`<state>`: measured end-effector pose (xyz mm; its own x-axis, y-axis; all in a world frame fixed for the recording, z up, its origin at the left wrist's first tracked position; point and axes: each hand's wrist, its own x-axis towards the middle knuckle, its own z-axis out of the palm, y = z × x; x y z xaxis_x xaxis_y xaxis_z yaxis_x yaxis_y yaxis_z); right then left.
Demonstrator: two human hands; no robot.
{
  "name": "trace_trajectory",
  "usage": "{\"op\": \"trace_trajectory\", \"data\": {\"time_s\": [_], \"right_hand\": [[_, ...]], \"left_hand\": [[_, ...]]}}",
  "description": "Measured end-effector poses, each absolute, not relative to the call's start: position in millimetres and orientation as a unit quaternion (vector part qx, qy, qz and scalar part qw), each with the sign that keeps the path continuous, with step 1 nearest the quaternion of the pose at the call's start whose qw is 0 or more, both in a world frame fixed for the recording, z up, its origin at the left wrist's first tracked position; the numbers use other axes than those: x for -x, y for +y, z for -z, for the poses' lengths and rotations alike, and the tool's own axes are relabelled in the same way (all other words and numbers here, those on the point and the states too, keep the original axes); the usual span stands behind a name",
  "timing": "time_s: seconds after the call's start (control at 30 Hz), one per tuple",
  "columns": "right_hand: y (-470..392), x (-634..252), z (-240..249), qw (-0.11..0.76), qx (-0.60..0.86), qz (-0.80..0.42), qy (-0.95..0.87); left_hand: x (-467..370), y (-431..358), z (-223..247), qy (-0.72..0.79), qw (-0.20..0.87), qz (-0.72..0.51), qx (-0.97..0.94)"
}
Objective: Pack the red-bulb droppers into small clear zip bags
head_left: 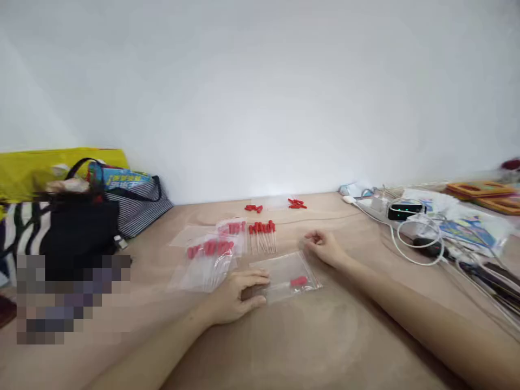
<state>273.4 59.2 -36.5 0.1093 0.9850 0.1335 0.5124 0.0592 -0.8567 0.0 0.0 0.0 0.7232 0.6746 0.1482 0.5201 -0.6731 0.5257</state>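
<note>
My left hand (239, 295) lies at the left edge of a clear plastic bag (276, 265), thumb and fingers apart, touching it. Inside or on that bag is a red-headed piece (298, 281) with a pale stem. Just past the bag's upper right corner rests my right hand (325, 248), its fingers loosely bent and nothing visible in them. Several thin pale sticks with red heads (262, 227) stand in a row beyond the bag. To the left, overlapping clear bags (207, 265) hold more red-headed pieces (210, 247).
Small red pieces (253, 208) and another red group (297, 203) lie near the wall. Dark and striped bags (142, 208) crowd the left side. At right are white cables (418, 260), a black device with green lights (406, 210) and plastic packets (467, 230).
</note>
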Motion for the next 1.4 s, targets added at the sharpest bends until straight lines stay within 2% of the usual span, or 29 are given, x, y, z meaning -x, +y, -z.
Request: {"op": "trace_trajectory", "data": {"time_s": [0.37,0.77,0.87,0.97,1.07,1.4], "right_hand": [[144,-188,18,0.338,0.687,-0.300,-0.569],[134,-206,17,0.317,0.697,-0.326,-0.554],[125,-194,8,0.300,0.700,-0.277,-0.586],[116,-170,1,0.213,0.720,-0.188,-0.633],[110,-151,-2,0.160,0.725,-0.148,-0.653],[108,-158,6,0.119,0.709,-0.103,-0.688]], "left_hand": [[1,-4,2,0.328,0.240,-0.173,-0.897],[-1,-3,0,0.326,0.243,-0.181,-0.896],[-1,-4,0,0.323,0.246,-0.181,-0.896],[-1,-5,-1,0.333,0.250,-0.189,-0.889],[-2,-5,-1,0.358,0.245,-0.222,-0.873],[-1,-6,3,0.347,0.222,-0.192,-0.891]]}}
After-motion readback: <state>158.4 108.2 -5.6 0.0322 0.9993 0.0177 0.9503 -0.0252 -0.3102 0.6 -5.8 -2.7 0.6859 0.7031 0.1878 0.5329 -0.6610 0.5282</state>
